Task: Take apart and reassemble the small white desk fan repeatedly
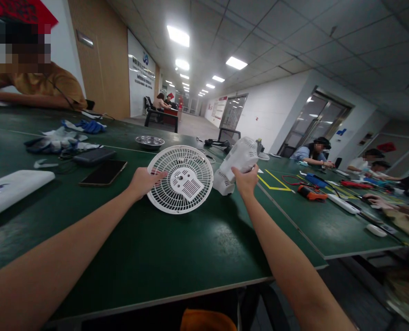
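My left hand grips the left edge of a round white fan grille, thumb on its front and the other fingers largely hidden. The grille is tilted up above the table, its slotted centre plate facing me. To its right, my right hand is wrapped around a white plastic fan body, held at a slant with its lower end close to the tabletop. The two white parts are apart, with a narrow gap between them.
A steel bowl, smartphone, dark case, gloves and white power bank lie leftward on the green table. An orange multimeter and power strip lie right. Other people sit around.
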